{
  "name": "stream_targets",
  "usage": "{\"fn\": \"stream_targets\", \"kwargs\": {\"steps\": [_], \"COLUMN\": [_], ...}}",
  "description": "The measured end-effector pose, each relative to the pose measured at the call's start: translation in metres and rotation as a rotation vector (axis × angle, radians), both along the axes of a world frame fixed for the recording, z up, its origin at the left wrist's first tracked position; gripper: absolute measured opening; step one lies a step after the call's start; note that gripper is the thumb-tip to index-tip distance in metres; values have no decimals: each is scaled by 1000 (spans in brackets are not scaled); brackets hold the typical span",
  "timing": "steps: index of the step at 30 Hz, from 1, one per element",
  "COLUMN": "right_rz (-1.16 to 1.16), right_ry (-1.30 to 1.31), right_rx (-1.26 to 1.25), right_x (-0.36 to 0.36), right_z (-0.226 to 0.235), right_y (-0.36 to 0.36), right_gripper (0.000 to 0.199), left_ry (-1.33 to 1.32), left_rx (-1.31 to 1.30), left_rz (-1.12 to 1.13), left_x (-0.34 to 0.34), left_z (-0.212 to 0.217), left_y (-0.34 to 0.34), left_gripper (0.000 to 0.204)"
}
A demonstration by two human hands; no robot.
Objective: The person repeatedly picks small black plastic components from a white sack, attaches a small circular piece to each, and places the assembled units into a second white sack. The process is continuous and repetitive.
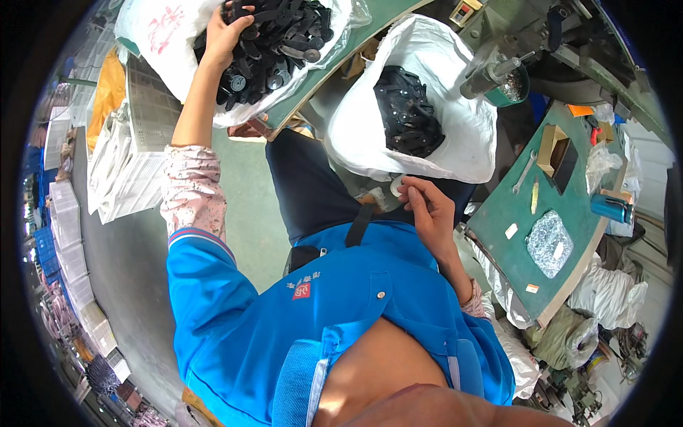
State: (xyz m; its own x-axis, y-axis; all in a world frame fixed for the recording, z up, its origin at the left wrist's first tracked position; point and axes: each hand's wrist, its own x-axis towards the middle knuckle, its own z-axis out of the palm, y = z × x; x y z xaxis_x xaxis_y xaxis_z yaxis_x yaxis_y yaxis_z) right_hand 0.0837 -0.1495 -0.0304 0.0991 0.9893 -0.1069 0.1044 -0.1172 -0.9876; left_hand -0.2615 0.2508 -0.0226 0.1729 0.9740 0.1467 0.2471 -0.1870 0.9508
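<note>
At the upper left, my left hand (226, 35) reaches into an open white woven sack (165, 43) filled with flat black parts (274, 53), long strips with rounded ends. Its fingers curl round a black part at the pile's far edge. Close to my lap, my right hand (432, 213) is closed, thumb and forefinger together at a small pale round piece (396, 187). Just beyond it stands a second white sack (348, 132), its mouth spread wide, holding black pieces (407, 110) with small shiny dots. What lies under my right fingers is partly hidden.
A machine with a metal cylinder (491, 77) rises beside the second sack. On the green table (498, 206) at right lie a wrench (525, 171), a cardboard box (555, 149), a clear plastic bag (549, 243) and a blue cup (612, 206). White crates (146, 107) stand at left.
</note>
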Motion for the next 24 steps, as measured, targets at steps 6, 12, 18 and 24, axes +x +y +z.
{"fn": "stream_targets", "kwargs": {"steps": [6, 12, 18, 24], "right_rz": [-36, -44, -285, -383], "right_ry": [61, 106, 242, -133], "right_rx": [54, 437, 769, 508], "right_x": [4, -13, -27, 59], "right_z": [5, 14, 50, 75], "right_y": [29, 94, 112, 104], "right_gripper": [22, 68, 32, 24], "left_ry": [-390, -762, -850, -1095], "left_rx": [-18, -109, -329, -618], "left_rz": [-99, -405, -484, -766], "left_x": [35, 127, 185, 196], "left_z": [39, 44, 31, 17], "left_y": [-93, -183, -226, -232], "left_gripper": [54, 66, 71, 72]}}
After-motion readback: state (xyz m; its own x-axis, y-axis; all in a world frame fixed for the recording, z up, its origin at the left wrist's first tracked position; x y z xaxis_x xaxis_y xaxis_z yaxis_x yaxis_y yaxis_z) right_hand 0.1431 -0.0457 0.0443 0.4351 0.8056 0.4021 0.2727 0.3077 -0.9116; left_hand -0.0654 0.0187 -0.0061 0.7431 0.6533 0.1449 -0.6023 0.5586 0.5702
